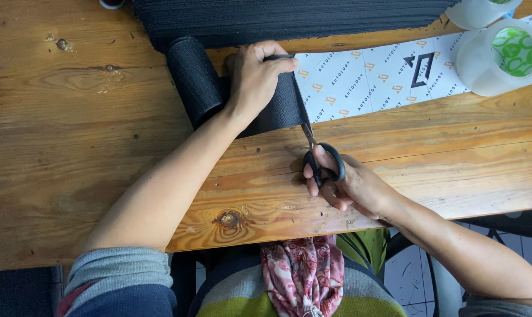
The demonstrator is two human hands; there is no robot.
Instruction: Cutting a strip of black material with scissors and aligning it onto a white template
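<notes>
Wooden planks with knots and dark grain make up the bench point(72, 147), seen from above, with tiled floor showing past its near edge at the right.

A strip of black fabric point(283, 105) lies flat near the middle of the bench, towards the far edge, unrolled from a black roll point(192, 79) that sits just to its left. The left hand point(254, 79) lies palm down on the strip, its fingers point(278, 61) held close together and pressed flat against the cloth, curling over its far edge. The right hand point(342, 185) is nearer the near edge and grips black-handled scissors point(319, 155); its fingers point(319, 158) pass through the handle loops and are curled around them. The blades point away from the person and meet the right-hand edge of the strip; how far they are parted cannot be told.

Touching the strip on its right, a long white printed sheet point(371, 76) runs towards the far right corner. Two rolls of clear tape point(501, 56) stand on that corner, partly on the sheet. Along the far edge lies a wide stack of dark material point(289, 17). Below the near edge a patterned pink cloth point(304, 276) rests on the person's lap.
</notes>
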